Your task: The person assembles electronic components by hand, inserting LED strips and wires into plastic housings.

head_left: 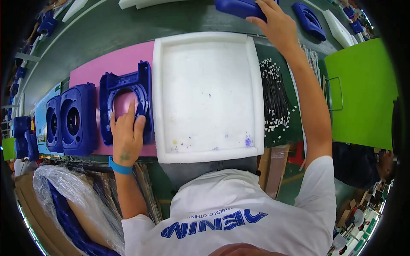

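Observation:
My left hand (127, 130) rests on a blue plastic housing (148, 91) that lies with its hollow side up, left of the white foam tray. Its fingers are spread over the round opening, the index finger stretched into it and the thumb near the ring's right side. At the far edge of the bench my right hand (276, 25) grips a blue plastic part (241, 7) with a smooth rounded outside. The top of that part is cut off by the picture's edge. Between my arms sits the white foam tray (209, 157), its bottom speckled with blue marks.
Two blue housings (79, 119) with round openings stand at the left on a pink mat (96, 64). Black cables with white connectors (275, 96) lie right of the tray. A green panel (361, 94) is farther right. Another blue part (308, 21) lies on the far right.

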Available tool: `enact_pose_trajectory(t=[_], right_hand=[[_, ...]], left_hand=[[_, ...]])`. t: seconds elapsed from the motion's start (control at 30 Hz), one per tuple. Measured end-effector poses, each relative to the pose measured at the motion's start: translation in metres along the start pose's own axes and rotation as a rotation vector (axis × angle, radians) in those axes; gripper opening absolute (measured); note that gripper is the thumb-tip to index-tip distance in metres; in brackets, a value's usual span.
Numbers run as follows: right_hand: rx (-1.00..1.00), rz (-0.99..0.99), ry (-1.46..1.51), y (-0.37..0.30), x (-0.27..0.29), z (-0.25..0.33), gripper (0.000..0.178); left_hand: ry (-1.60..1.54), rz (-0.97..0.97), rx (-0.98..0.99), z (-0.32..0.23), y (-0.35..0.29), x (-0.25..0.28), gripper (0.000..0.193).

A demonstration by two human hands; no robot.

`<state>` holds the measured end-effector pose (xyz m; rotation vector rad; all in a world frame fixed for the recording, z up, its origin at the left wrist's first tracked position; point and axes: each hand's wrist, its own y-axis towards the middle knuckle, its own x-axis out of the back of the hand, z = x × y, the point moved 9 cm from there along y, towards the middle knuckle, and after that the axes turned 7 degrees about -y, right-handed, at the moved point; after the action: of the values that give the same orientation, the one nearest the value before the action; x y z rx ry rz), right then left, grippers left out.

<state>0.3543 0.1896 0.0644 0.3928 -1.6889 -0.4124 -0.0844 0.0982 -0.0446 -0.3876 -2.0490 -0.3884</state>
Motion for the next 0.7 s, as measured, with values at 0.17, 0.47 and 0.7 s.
enact_pose_trajectory(t=[0.17,0.47,0.7], right_hand=[[-0.045,-0.093,-0.026,0.048,-0.129,-0.072,0.049],[0.001,0.161,0.398,0.011,-0.111,0.004,0.060],[-0.405,0.398,1.533,-0.153,-0.011,0.100,0.090]], left_hand=[[-0.022,0.001,0.011,-0.018,0.002,0.024,0.097],[-1.316,-0.171,-0.476,-0.071,-0.008,0.105,0.098],[-1.700,0.235,0.375,-0.090,0.020,-0.058,0.085]])
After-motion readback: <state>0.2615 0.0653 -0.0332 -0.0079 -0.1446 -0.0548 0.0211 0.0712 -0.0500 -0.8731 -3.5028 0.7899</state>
